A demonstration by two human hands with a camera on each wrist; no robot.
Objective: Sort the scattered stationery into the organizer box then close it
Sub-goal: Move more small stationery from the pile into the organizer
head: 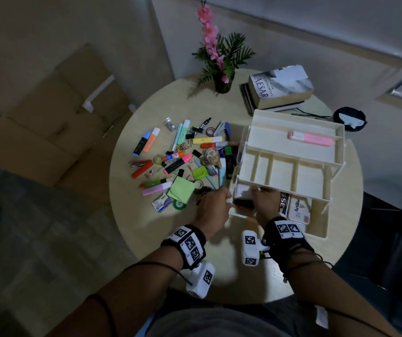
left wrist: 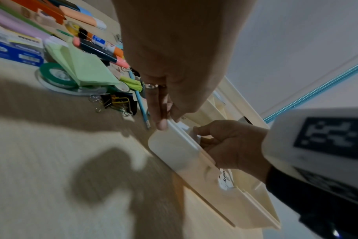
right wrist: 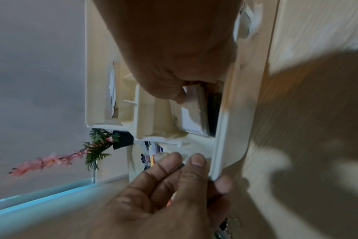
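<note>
The cream tiered organizer box (head: 316, 233) stands open on the right of the round table, trays fanned out. A pink highlighter (head: 312, 139) lies in its top tray, and an Artline box (head: 298, 209) in the bottom compartment. My left hand (head: 215, 203) pinches the bottom compartment's near-left corner rim (right wrist: 216, 161), thumb outside and fingers inside. My right hand (head: 263, 203) reaches into that compartment and grips a small white and black pack (right wrist: 192, 113) against its front wall. The scattered stationery (head: 178, 161) lies left of the box: highlighters, clips, tape rolls, green sticky notes (head: 181, 189).
A vase of pink flowers (head: 222, 81) and stacked books (head: 280, 88) stand at the table's far side. A black round object (head: 349, 117) sits past the box. Cardboard boxes (head: 49, 117) lie on the floor to the left. Binder clips (left wrist: 118, 101) lie near my left fingers.
</note>
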